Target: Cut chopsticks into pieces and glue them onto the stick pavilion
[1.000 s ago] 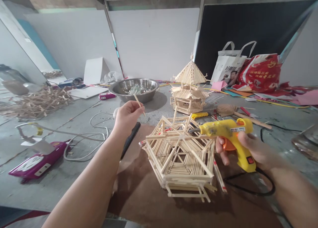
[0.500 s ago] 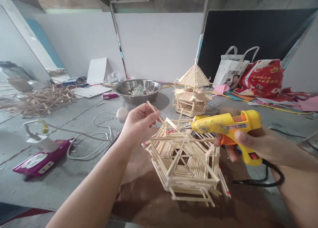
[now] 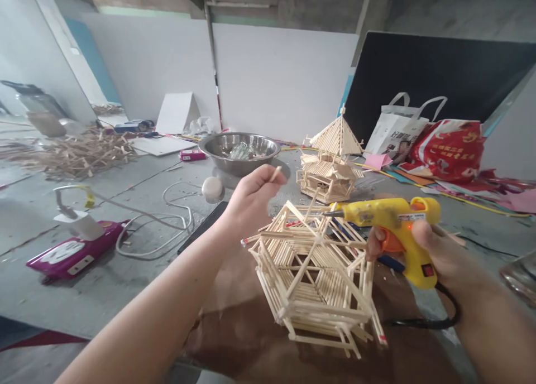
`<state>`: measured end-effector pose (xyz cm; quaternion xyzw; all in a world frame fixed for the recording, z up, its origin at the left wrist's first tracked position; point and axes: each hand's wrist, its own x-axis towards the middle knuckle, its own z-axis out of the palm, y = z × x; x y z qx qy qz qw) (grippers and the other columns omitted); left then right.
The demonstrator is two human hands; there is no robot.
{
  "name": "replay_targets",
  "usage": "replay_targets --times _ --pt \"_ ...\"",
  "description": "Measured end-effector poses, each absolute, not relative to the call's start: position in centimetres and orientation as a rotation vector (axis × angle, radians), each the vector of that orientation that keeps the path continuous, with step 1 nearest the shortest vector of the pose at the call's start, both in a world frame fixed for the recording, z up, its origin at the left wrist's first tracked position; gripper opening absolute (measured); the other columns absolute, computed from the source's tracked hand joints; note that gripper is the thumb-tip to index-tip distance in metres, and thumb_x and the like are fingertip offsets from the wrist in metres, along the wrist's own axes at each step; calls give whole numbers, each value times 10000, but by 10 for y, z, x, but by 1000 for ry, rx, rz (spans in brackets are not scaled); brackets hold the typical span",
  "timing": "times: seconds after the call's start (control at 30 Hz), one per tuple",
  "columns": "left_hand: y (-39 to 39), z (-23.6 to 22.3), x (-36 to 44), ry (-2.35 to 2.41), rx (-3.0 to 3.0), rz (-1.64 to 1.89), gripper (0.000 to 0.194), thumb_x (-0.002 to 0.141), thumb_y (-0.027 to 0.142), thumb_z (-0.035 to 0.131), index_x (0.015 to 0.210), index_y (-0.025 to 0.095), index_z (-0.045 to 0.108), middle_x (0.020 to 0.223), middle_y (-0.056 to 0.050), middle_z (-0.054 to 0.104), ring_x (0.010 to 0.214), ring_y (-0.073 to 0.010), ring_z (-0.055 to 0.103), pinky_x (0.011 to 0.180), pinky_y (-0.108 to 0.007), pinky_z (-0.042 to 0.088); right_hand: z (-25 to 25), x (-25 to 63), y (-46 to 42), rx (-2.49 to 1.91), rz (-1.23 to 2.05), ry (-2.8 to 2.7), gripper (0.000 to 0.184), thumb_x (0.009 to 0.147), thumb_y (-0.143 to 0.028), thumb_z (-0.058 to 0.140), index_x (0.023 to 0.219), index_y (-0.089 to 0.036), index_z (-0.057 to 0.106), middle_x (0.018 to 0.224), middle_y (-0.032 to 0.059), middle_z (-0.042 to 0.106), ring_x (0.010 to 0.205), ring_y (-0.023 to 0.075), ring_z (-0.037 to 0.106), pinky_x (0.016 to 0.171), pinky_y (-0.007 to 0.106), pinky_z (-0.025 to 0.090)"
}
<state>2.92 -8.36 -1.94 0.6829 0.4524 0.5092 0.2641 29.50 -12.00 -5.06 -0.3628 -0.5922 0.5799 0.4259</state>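
Observation:
A thin wooden stick (image 3: 276, 173) is pinched in my left hand (image 3: 257, 197), raised just beyond the back left side of a six-sided stick frame (image 3: 312, 286). My right hand (image 3: 435, 255) grips a yellow hot glue gun (image 3: 389, 214), its fingers round the orange trigger. The gun's nozzle points left, close to the sticks at the frame's far edge; whether it touches them I cannot tell. Open triangles made of sticks top the frame, which rests on a brown sheet (image 3: 234, 339). Behind it stands a stick pavilion (image 3: 330, 166) with a pointed roof.
A steel basin (image 3: 239, 152) sits at the back. To the left lie a purple power strip (image 3: 77, 253) with a white plug and cable, and a heap of wood pieces (image 3: 84, 152). White (image 3: 393, 130) and red (image 3: 448, 149) bags stand at the back right.
My left hand has lifted slightly away from the frame, and the stick in it now points more towards the far side. The glue gun has shifted a little to the right, its nozzle more level.

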Motion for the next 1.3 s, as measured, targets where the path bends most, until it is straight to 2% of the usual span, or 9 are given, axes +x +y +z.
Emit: replay_targets --times 0.13,0.27,0.4,0.53,0.67,0.9,1.07,1.17,1.3 --pt "-82 -4 39 1211 2164 1105 139 666 216 482 773 172 558 515 47 361 441 -44 291 420 -195 247 -52 293 -121 -923 1434 -1418 372 660 -572 456 748 -225 557 712 54 559 701 212 537 667 320 439" --pt "-76 7 50 1151 2284 944 312 640 348 555 903 179 565 511 48 352 441 -51 294 426 -211 237 -53 291 -122 -893 1494 -1452 386 650 -594 441 723 -230 548 680 54 545 667 217 522 677 353 434" --pt "-70 5 59 1103 2383 907 198 654 358 547 695 165 559 483 52 299 442 -51 255 432 -220 219 -54 292 -123 -901 1457 -1431 363 661 -585 434 720 -246 550 681 44 553 668 216 522 702 361 430" --pt "-65 -3 62 1113 2422 948 266 699 293 482 495 158 378 490 45 267 458 -51 225 437 -221 203 -55 296 -120 -897 1500 -1488 399 658 -608 419 762 -247 555 741 55 583 737 235 531 710 361 428" --pt "-65 -6 63 1169 2422 979 294 718 277 444 492 165 294 487 42 261 459 -55 222 440 -227 198 -56 301 -116 -892 1523 -1487 398 632 -606 462 770 -245 555 806 65 596 806 253 535 692 353 435" --pt "-68 -8 61 1165 2519 1015 285 740 252 424 495 164 306 474 48 252 460 -61 203 459 -231 212 -63 306 -115 -905 1521 -1514 442 640 -626 430 852 -259 556 743 62 618 740 262 562 643 377 449" --pt "-69 -8 62 1164 2598 976 258 741 226 422 501 162 349 473 48 280 451 -61 189 463 -240 204 -65 306 -117 -930 1479 -1516 491 644 -627 428 891 -221 552 737 81 614 733 262 563 628 389 452" --pt "-69 -9 63 1187 2594 1003 248 742 226 428 510 161 372 470 49 288 444 -57 200 458 -240 204 -63 305 -118 -924 1467 -1538 498 647 -624 429 884 -204 551 746 91 606 743 258 560 656 397 448" --pt "-68 -11 64 1162 2581 1073 264 736 211 451 495 156 360 451 57 278 431 -47 205 449 -235 210 -58 303 -117 -896 1453 -1585 421 653 -603 444 768 -219 571 695 71 592 707 237 559 748 417 422"
